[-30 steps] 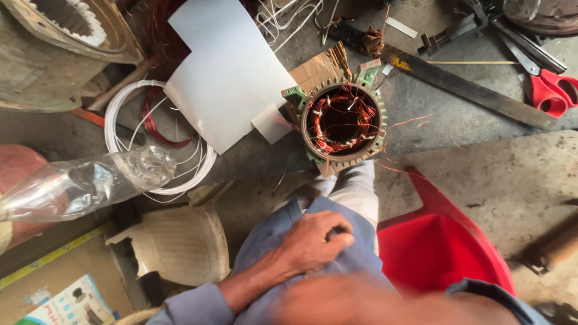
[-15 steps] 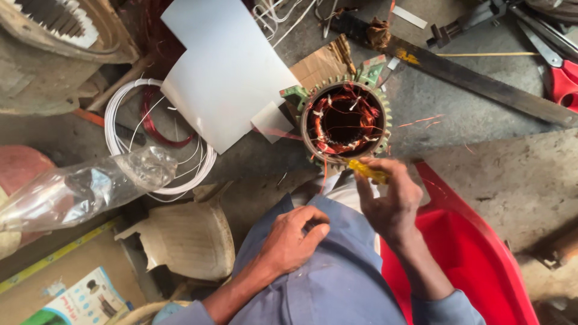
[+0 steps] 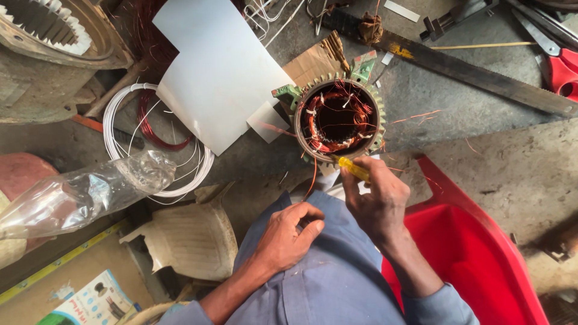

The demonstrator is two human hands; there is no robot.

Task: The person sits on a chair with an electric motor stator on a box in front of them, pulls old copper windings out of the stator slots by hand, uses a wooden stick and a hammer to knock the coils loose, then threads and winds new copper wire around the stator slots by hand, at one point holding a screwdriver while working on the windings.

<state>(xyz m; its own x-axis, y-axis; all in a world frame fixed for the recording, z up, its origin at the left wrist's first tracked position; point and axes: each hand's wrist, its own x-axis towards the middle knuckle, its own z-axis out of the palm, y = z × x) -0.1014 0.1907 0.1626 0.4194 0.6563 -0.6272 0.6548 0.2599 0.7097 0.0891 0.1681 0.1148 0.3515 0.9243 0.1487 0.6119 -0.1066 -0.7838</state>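
A round motor stator [image 3: 339,118] with copper windings and a toothed metal rim stands on the grey floor in front of me. My right hand [image 3: 376,201] grips a small yellow-handled tool [image 3: 353,169] whose tip touches the stator's near rim. Loose copper wire ends stick out around the stator. My left hand [image 3: 288,235] rests curled on my blue-trousered knee, holding nothing that I can see.
A white sheet [image 3: 220,69] lies left of the stator, beside coils of white and red wire [image 3: 153,141]. A clear plastic bag [image 3: 84,192], a red plastic bin [image 3: 475,259], a long metal bar [image 3: 469,69], red-handled shears [image 3: 557,63] and a large motor housing [image 3: 51,51] surround me.
My right hand has come up from my lap with the yellow-handled tool and now reaches the stator's near rim. My left hand stays on my knee.
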